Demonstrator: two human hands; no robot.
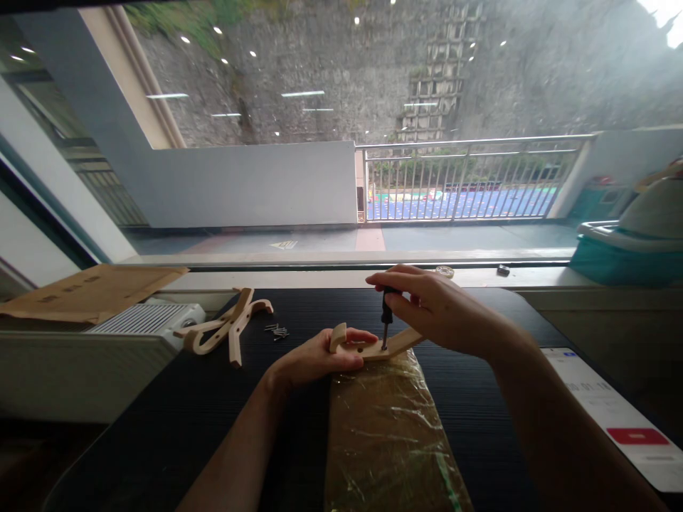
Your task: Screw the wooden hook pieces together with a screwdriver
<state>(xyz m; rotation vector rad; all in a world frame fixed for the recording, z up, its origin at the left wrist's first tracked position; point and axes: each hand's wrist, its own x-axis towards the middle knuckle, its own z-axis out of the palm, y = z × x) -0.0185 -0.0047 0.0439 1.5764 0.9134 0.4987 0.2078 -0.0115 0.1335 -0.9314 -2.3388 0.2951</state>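
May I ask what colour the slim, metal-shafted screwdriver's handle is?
The handle is black, shown in the head view.

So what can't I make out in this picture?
All in the head view:
Wooden piece: right end hidden behind the right hand.
Screwdriver handle: top partly covered by that hand's fingers.
Taped package: near end cut off by bottom edge.
Brown envelope: print too blurred to read.
Screws: too small to count.

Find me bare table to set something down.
Bare table: beyond the left hand, between screws and screwdriver; left of the left forearm, in front of the wooden pieces; between the package and right forearm. Crowded: around those pieces, and at the package's far end by the right hand.
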